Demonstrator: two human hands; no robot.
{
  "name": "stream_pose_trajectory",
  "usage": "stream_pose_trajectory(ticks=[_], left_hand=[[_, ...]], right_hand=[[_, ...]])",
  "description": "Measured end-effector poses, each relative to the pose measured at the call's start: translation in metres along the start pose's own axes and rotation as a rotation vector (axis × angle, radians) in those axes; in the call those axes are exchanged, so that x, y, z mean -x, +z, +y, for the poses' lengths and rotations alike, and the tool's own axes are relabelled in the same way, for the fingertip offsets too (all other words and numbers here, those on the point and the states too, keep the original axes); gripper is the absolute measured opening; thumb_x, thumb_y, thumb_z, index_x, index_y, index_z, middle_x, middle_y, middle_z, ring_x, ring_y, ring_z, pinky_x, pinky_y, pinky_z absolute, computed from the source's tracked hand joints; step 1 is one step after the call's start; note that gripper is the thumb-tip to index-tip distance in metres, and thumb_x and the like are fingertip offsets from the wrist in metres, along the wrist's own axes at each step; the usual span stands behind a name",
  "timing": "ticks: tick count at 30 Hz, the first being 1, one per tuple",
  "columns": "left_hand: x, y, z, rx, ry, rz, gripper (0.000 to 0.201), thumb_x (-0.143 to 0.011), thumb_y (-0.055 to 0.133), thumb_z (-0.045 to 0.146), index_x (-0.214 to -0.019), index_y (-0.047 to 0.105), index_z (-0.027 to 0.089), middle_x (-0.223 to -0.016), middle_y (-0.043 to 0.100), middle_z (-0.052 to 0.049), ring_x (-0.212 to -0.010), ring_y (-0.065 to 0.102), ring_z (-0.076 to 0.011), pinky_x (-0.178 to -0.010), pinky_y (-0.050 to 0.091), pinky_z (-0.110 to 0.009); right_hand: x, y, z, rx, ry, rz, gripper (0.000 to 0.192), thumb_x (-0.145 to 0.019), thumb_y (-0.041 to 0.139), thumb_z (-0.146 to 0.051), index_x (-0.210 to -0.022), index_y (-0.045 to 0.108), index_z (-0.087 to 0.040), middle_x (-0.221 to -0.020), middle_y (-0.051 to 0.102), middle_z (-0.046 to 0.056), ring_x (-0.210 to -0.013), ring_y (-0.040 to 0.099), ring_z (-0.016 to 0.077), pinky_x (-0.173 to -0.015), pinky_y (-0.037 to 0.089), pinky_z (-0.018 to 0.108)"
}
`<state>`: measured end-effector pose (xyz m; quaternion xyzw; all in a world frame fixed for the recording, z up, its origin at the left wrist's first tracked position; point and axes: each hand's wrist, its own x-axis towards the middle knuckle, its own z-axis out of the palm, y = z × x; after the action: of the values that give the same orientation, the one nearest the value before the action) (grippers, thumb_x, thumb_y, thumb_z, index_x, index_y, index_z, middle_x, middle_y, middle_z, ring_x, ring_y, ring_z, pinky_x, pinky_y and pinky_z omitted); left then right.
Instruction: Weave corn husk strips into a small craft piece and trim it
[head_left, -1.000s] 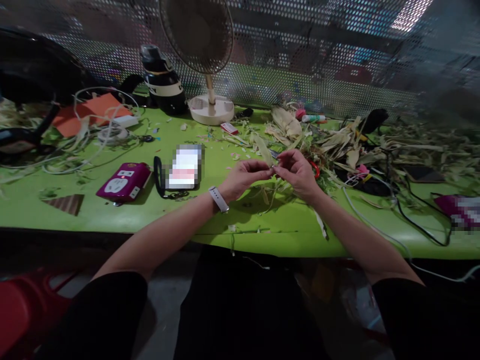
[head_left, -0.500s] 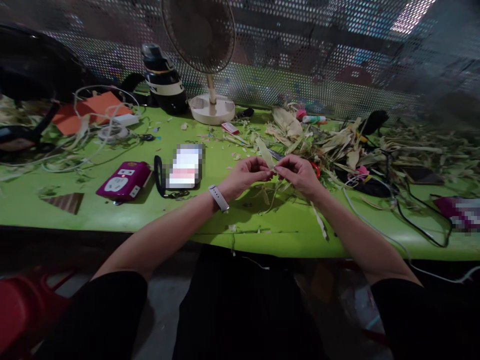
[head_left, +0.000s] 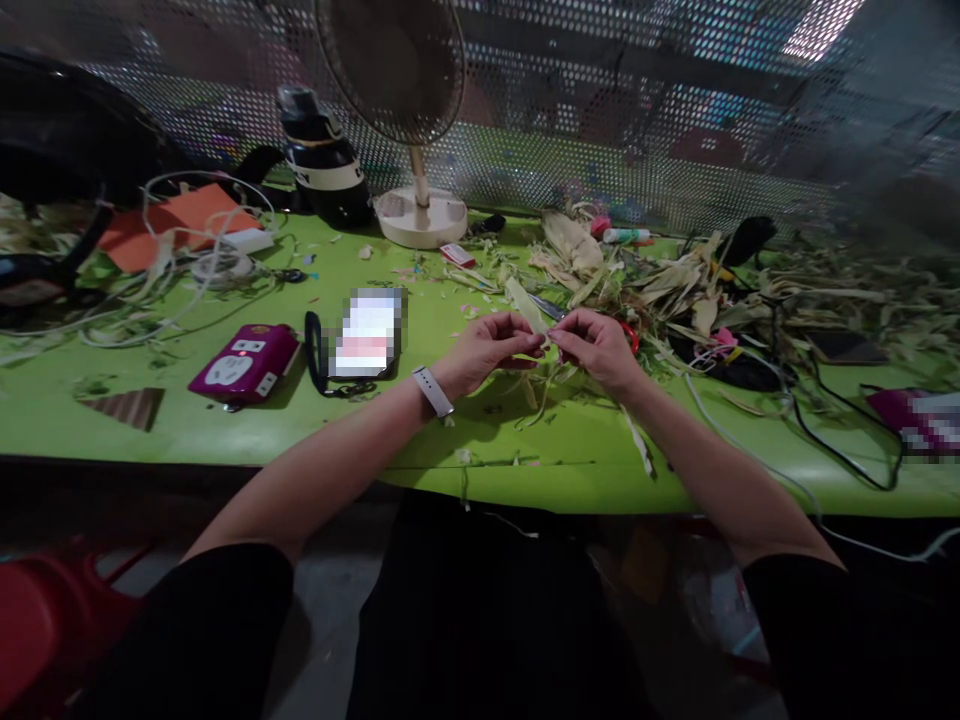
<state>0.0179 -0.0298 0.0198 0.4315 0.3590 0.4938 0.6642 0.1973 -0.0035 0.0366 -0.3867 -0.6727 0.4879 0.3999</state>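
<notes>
Leaf (head_left: 526,304) is pinched at its lower end by left hand (head_left: 484,354) and right hand (head_left: 602,350).

No text readable — lettering (head_left: 301,172) on the bottle (head_left: 335,198) is unclear.

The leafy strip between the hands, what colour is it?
The leafy strip is pale yellowish green, seen in the head view.

A thin, pale green leafy strip (head_left: 526,304) tilts up and leftward from its pinched lower end, well to the right of the phone (head_left: 367,332).
</notes>
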Motion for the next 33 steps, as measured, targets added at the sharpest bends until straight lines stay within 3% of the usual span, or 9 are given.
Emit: stream_pose_trajectory(ticks=[5, 8, 11, 17, 25, 33], left_hand=[[-0.001, -0.001, 0.001, 0.035, -0.008, 0.016, 0.020, -0.067, 0.079, 0.018, -0.074, 0.060, 0.015, -0.072, 0.067, 0.001, -0.066, 0.064, -0.0093, -0.076, 0.055, -0.030], [-0.002, -0.003, 0.005, 0.119, -0.051, 0.025, 0.020, -0.066, 0.079, 0.014, -0.074, 0.061, 0.014, -0.074, 0.069, 0.000, -0.064, 0.064, -0.0081, -0.071, 0.056, -0.025], [-0.001, -0.003, 0.009, 0.161, -0.111, -0.004, 0.017, -0.069, 0.077, 0.011, -0.073, 0.060, 0.013, -0.070, 0.068, 0.001, -0.059, 0.064, -0.0063, -0.064, 0.055, -0.020], [0.002, -0.001, 0.008, 0.209, -0.171, -0.139, 0.014, -0.072, 0.073, 0.006, -0.074, 0.060, 0.010, -0.064, 0.066, 0.001, -0.056, 0.063, -0.0059, -0.058, 0.054, -0.016], [0.003, 0.000, 0.007, 0.215, -0.182, -0.142, 0.011, -0.074, 0.071, 0.005, -0.074, 0.061, 0.010, -0.065, 0.066, 0.001, -0.056, 0.063, -0.0055, -0.058, 0.054, -0.016], [0.003, 0.002, -0.001, 0.154, 0.017, -0.071, 0.021, -0.068, 0.078, 0.013, -0.077, 0.059, 0.013, -0.073, 0.069, 0.002, -0.063, 0.067, -0.0084, -0.070, 0.057, -0.024]], right_hand=[[0.000, -0.004, 0.004, 0.006, -0.029, 0.030, 0.031, -0.069, 0.076, -0.046, -0.070, 0.061, -0.019, -0.055, 0.056, -0.004, -0.044, 0.046, 0.0072, -0.045, 0.039, 0.023], [-0.001, -0.012, 0.004, 0.050, -0.211, 0.047, 0.023, -0.073, 0.074, -0.042, -0.080, 0.066, -0.021, -0.069, 0.061, -0.001, -0.058, 0.054, 0.0097, -0.055, 0.046, 0.025], [-0.001, -0.018, 0.002, 0.182, -0.417, -0.036, 0.019, -0.073, 0.077, -0.039, -0.084, 0.071, -0.025, -0.085, 0.062, 0.001, -0.073, 0.058, 0.0126, -0.066, 0.050, 0.028], [-0.004, -0.018, 0.004, 0.266, -0.650, -0.060, 0.009, -0.076, 0.075, -0.035, -0.079, 0.074, -0.026, -0.080, 0.059, 0.001, -0.076, 0.057, 0.0129, -0.069, 0.049, 0.028], [-0.002, -0.015, 0.005, 0.323, -0.738, -0.042, 0.006, -0.080, 0.072, -0.030, -0.081, 0.070, -0.025, -0.080, 0.060, 0.000, -0.073, 0.056, 0.0119, -0.062, 0.046, 0.026], [0.000, -0.009, 0.006, 0.416, -0.675, 0.070, 0.024, -0.087, 0.062, -0.041, -0.076, 0.061, -0.020, -0.079, 0.059, 0.003, -0.077, 0.056, 0.0146, -0.066, 0.046, 0.028]])
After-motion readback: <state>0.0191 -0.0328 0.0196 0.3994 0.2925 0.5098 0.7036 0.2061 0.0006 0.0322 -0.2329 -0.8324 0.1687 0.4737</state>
